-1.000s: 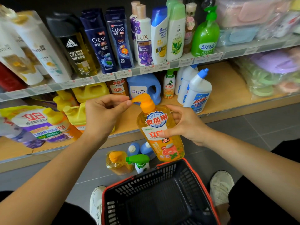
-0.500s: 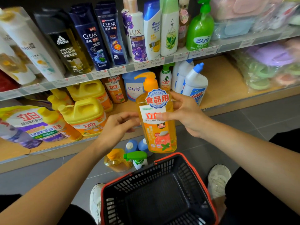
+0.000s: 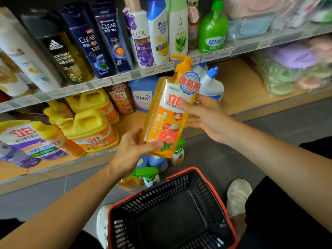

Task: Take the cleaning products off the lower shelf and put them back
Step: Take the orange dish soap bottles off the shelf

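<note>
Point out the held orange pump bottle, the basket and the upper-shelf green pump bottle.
orange pump bottle [image 3: 167, 123], head view, front label.
basket [image 3: 158, 198], head view, black back wall.
green pump bottle [image 3: 212, 33], head view, body.

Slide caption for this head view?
Left hand and right hand hold an orange pump bottle before the lower shelf, near a basket.
</note>
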The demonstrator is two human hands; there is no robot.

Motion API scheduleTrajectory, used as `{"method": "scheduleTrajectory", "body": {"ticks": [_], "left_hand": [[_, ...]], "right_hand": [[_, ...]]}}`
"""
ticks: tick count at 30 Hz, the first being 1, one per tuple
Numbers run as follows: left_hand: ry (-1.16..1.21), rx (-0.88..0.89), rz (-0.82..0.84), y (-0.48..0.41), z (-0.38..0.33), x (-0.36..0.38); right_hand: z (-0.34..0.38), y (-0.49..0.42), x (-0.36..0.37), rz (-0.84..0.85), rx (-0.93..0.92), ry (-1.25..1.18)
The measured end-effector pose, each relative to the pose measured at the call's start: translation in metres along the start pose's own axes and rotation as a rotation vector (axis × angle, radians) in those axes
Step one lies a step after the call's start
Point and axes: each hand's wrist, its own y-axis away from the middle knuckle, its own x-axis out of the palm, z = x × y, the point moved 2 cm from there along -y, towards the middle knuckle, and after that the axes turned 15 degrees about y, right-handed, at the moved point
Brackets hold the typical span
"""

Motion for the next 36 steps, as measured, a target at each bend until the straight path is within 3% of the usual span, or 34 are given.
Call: {"method": "scheduleTrajectory", "body": {"ticks": [5, 9, 12, 15, 18, 22, 29, 36], "left_hand": [[-0.21, 0.133, -0.173, -0.005, -0.03, -0.01], [-0.395, 0.169, -0.243, -0.005, -0.044, -0.003], [-0.571, 0.172, -0.252, 0.0, -0.047, 0.006], [-0.664, 0.219, -0.149, 0.008, -0.052, 0.018], [-0.69, 0.231, -0.045, 0.017, -0.055, 0.025], [-0.634, 0.347, 0.05, 0.024, -0.057, 0.029], [-0.754, 0.618, 0.16, 0.033, -0.058, 0.037], [-0.784, 0.718, 0.057, 0.031, -0.064, 0.026]], "right_hand": [[-0.003, 0.007, -0.009, -0.148, 0.083, 0.459], [0.004, 0.011, -0.007, -0.382, -0.351, 0.904], [0.005, 0.007, 0.002, -0.195, -0.51, 1.105], [-0.007, 0.001, 0.009, 0.061, -0.447, 1.381], [-0.019, 0.002, 0.011, 0.14, -0.427, 1.318], [-0.02, 0.006, 0.01, 0.096, -0.404, 1.095], [-0.024, 0.005, 0.01, -0.008, -0.285, 0.735], [-0.027, 0.006, 0.014, -0.02, -0.268, 0.666]]}}
